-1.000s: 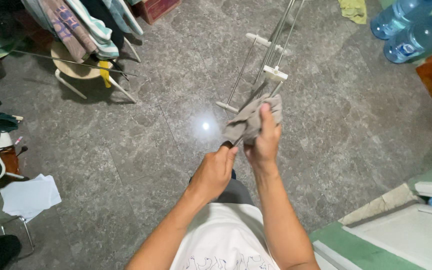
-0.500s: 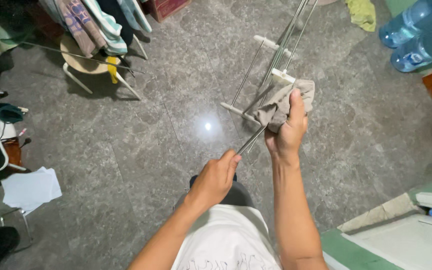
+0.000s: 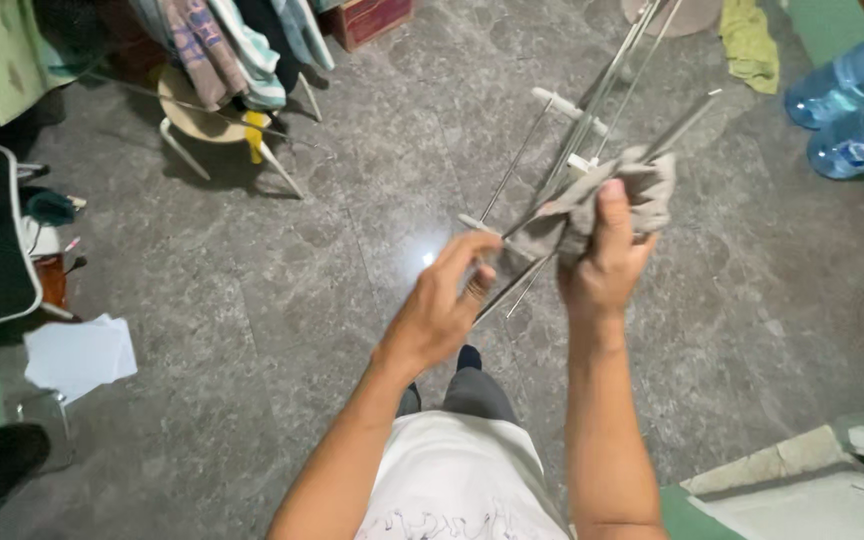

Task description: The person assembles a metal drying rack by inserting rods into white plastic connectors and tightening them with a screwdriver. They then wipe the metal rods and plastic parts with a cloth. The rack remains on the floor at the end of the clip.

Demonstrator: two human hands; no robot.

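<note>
White shirt front (image 3: 457, 485) and dark trouser leg (image 3: 472, 388) at the near edge, seen from above. Left hand (image 3: 442, 305): raised in front of the body, thumb and fingers pinched around the near end of a thin metal rod (image 3: 512, 285); against the frame half a second back it sits higher and its fingers are more spread. Right hand (image 3: 604, 262): grip clamped on a grey cloth (image 3: 607, 200), thumb upright across the fabric; since the earlier frame the cloth has travelled further up along the rod, away from the left hand. Grey cloth: bunched, wrapped around the rod, touching the frame of the metal drying rack (image 3: 592, 110) just beyond. Drying rack: folded, lying slanted over the grey stone floor (image 3: 332, 300), white plastic end caps showing. Far left: round stool (image 3: 202, 115) with white legs, striped garments (image 3: 222, 45) hanging above it; white paper sheets (image 3: 77, 350) on the floor near left. Far right: two blue water bottles (image 3: 852, 110); a yellow-green rag (image 3: 750, 40) on the floor at the top edge. Near right: pale green and white ledge (image 3: 812, 490).
</note>
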